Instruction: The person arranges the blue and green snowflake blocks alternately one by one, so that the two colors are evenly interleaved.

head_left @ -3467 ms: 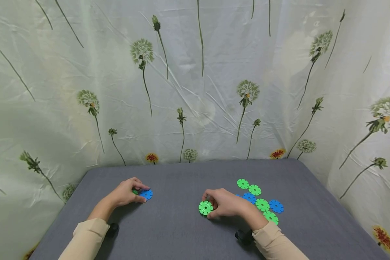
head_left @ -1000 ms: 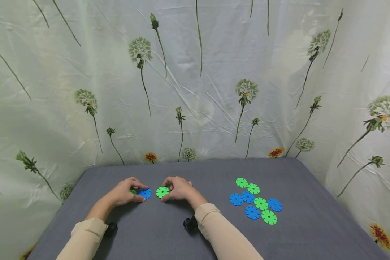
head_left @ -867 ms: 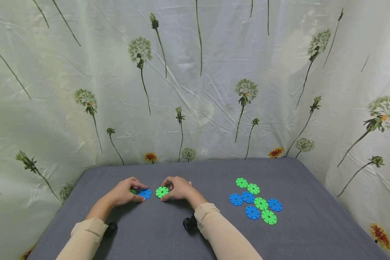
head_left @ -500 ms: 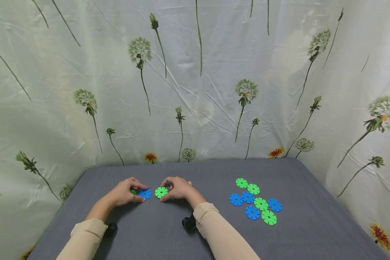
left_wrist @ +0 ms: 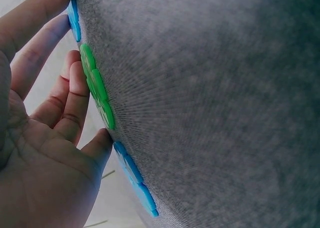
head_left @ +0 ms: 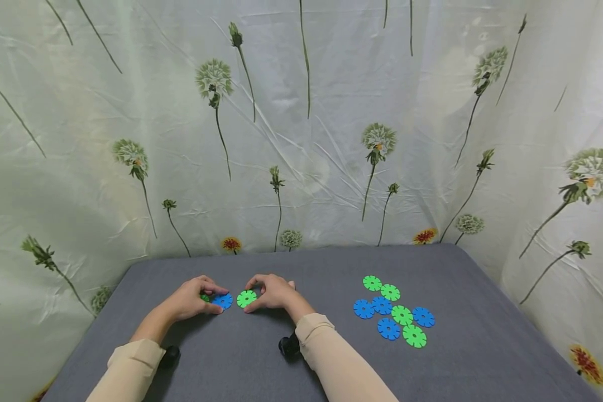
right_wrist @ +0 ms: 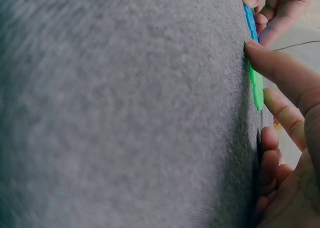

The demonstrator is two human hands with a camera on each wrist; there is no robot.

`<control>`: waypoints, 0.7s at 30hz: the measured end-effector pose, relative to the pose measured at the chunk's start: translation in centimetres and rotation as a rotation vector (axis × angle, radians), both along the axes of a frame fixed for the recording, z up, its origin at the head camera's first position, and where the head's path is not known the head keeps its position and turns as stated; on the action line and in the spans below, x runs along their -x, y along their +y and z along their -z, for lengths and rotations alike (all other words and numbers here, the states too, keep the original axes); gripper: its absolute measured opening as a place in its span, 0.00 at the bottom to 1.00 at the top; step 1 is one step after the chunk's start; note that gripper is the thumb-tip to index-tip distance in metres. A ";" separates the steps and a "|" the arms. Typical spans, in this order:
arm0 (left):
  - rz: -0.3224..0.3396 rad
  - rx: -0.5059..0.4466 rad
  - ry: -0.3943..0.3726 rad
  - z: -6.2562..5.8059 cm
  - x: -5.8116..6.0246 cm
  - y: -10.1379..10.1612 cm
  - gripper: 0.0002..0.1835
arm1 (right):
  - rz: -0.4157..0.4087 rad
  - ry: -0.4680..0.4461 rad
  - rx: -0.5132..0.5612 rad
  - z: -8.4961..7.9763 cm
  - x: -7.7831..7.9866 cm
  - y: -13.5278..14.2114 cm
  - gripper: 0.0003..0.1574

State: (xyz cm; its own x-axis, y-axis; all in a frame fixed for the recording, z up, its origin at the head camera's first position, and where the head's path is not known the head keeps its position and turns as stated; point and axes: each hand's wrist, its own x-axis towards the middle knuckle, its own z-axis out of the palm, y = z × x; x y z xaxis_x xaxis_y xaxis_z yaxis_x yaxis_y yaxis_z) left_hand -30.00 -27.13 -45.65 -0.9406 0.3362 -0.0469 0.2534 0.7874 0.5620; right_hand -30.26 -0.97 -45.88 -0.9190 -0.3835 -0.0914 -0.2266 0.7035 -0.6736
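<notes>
My left hand (head_left: 188, 298) pinches a blue notched plastic disc (head_left: 223, 301) by its edges between thumb and fingers, low over the grey tabletop. Under that hand's palm a green disc (left_wrist: 95, 87) partly shows, and the left wrist view has a second blue disc (left_wrist: 135, 178) beyond it, hidden by the hand in the head view. My right hand (head_left: 276, 293) pinches another green notched disc (head_left: 247, 298) between thumb and index finger, flat and just right of the blue one. In the right wrist view, this green disc (right_wrist: 256, 85) lines up edge to edge with the blue disc (right_wrist: 249, 20).
Several loose discs lie on the right of the grey table (head_left: 326, 357), among them a green disc (head_left: 414, 336) and a blue disc (head_left: 388, 329). A dandelion-printed curtain (head_left: 301, 139) hangs behind the table and along both sides.
My right hand has brought the green disc leftward from mid-table to beside the blue one, creeping slightly closer in the last half second. My left hand stays in place on the blue disc.
</notes>
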 end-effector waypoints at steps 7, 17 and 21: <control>-0.003 -0.004 0.004 0.0 0.0 0.2 0.23 | -0.003 -0.042 0.048 0.2 0.3 0.3 0.21; 0.000 0.008 0.001 -0.1 0.0 0.2 0.23 | -0.003 -0.028 0.034 0.6 0.4 0.3 0.20; 0.001 0.007 -0.002 -0.2 0.0 0.1 0.23 | -0.008 -0.018 0.036 0.5 0.3 0.3 0.20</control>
